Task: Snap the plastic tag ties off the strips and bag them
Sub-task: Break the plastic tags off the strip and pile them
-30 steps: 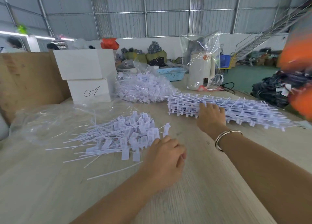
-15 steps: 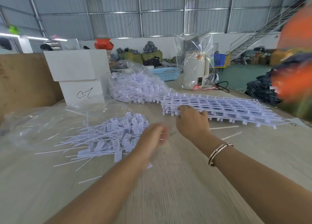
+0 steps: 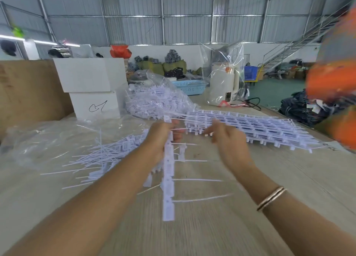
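My left hand (image 3: 161, 138) grips the upper end of a white strip of tag ties (image 3: 168, 180), which hangs toward me above the table with thin tails pointing right. My right hand (image 3: 227, 140) hovers just right of the strip with fingers loosely curled near the upper tails; whether it pinches one is blurred. A stack of full strips (image 3: 250, 128) lies behind my right hand. Loose snapped-off ties (image 3: 107, 155) form a pile on the left, on a clear plastic bag (image 3: 44, 142). A filled bag of ties (image 3: 156, 101) sits further back.
Two stacked white boxes (image 3: 92, 88) stand at the back left beside a plywood board (image 3: 28, 90). A white appliance in clear wrap (image 3: 224, 84) and a blue basket (image 3: 189, 87) stand at the table's far end. The table edge runs along the right.
My left hand left the loose pile and now holds a strip lifted above the table. My right hand came off the stack and moved next to the strip.
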### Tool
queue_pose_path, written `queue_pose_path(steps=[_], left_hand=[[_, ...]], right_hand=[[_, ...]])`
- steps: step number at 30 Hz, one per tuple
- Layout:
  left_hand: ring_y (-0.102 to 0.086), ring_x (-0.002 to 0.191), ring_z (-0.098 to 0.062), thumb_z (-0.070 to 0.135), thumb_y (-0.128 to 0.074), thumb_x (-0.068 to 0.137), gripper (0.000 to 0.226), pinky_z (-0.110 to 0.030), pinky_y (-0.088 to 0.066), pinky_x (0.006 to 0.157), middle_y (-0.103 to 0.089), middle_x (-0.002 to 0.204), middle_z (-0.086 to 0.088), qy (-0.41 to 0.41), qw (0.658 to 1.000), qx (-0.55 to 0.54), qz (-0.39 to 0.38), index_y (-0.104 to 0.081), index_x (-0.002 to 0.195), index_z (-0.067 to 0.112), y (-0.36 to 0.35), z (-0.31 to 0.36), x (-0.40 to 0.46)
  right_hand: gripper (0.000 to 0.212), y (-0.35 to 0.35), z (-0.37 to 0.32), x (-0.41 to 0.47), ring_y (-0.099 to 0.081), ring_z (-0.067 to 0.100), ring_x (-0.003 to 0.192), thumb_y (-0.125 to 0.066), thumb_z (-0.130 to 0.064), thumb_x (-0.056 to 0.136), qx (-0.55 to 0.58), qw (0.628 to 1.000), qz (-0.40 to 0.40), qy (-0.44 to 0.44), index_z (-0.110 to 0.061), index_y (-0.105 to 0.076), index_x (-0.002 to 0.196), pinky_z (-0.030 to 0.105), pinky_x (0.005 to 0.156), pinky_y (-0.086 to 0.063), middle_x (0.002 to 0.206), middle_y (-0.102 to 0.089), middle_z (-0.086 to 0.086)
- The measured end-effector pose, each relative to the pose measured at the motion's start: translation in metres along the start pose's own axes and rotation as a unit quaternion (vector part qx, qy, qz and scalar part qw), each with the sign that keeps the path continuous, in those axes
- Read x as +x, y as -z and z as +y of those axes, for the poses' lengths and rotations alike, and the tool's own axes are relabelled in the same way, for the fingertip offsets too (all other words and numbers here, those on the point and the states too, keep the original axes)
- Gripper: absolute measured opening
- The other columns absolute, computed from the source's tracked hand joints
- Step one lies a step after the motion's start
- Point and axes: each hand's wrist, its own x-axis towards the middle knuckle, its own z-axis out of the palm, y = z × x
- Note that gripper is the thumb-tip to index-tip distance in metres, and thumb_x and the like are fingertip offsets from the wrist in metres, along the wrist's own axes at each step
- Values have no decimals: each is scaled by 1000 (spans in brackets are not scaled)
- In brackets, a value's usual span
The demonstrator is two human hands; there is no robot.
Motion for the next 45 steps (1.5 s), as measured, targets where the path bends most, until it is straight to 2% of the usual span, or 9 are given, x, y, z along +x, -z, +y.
queue_pose_path(steps=[6, 13, 19, 26, 29, 31, 36, 41, 45], left_hand=[[-38, 44, -10, 20, -43, 96, 29, -17, -30, 39, -48, 55, 1, 0, 995, 83, -50, -63, 78, 11, 65, 32, -2], [-30, 33, -9, 23, -54, 84, 30, -21, -16, 41, -39, 49, 0, -25, 965, 203, -164, -55, 55, 15, 112, 48, -32], [-31, 35, -14, 27, -49, 77, 35, -19, -25, 39, -39, 42, -2, -19, 917, 291, -274, -49, 43, 18, 119, 48, -38], [-51, 44, -17, 28, -48, 73, 35, -23, -43, 54, -59, 50, -6, 33, 802, 526, -282, -57, 41, 16, 120, 26, -43], [-55, 63, -14, 36, -39, 74, 37, -24, -37, 58, -59, 58, 5, -29, 689, 704, -169, -60, 50, 18, 110, 14, -47], [-55, 82, -17, 32, -38, 86, 28, -27, -37, 65, -59, 77, 8, -122, 645, 751, -80, -64, 78, 24, 98, 1, -52], [-57, 102, -14, 40, -47, 88, 31, -29, -44, 76, -60, 113, 12, -270, 723, 633, -62, -51, 118, 32, 58, -37, -67], [-57, 86, -10, 43, -54, 85, 26, -28, -43, 67, -58, 96, 13, -307, 749, 586, -36, -46, 105, 28, 49, -65, -71], [-46, 71, -2, 48, -55, 83, 24, -15, -30, 53, -51, 84, 17, -320, 769, 553, -30, -43, 92, 30, 53, -68, -73]], right_hand=[[49, 29, 36, 24, -38, 17, 53, -32, -36, 99, 213, 936, 103, -262, -15, -52, 60, 31, 56, -30, 57, -46, 3], [33, -13, 25, 22, -59, 25, 72, -44, -40, 97, 305, 893, -102, -316, -11, -59, 101, 32, 65, -50, 88, -60, 9], [54, -26, 16, 16, -67, 32, 83, -44, -52, 92, 375, 808, -302, -338, -6, -55, 117, 37, 66, -58, 109, -64, 21], [23, -28, 22, -5, -49, 12, 41, -46, -3, 94, 312, 853, -340, -245, -3, -68, 94, 19, 40, -39, 62, -64, 6], [22, -32, 24, -12, -44, 13, 39, -46, 0, 94, 308, 878, -309, -197, -6, -67, 91, 19, 39, -36, 54, -58, 5], [18, -37, 22, -16, -42, 11, 39, -49, -3, 93, 290, 896, -289, -172, -8, -66, 95, 17, 38, -32, 48, -53, 0], [16, -49, 15, -27, -40, 11, 39, -49, -2, 93, 243, 920, -275, -137, -5, -63, 101, 19, 40, -30, 47, -51, -3], [16, -51, 14, -33, -45, 6, 42, -53, -4, 92, 241, 919, -296, -100, 0, -62, 105, 16, 44, -37, 51, -55, -6], [20, -48, 16, -32, -62, 13, 77, -54, -8, 92, 259, 905, -318, -111, -6, -64, 109, 21, 71, -48, 91, -70, 9]])
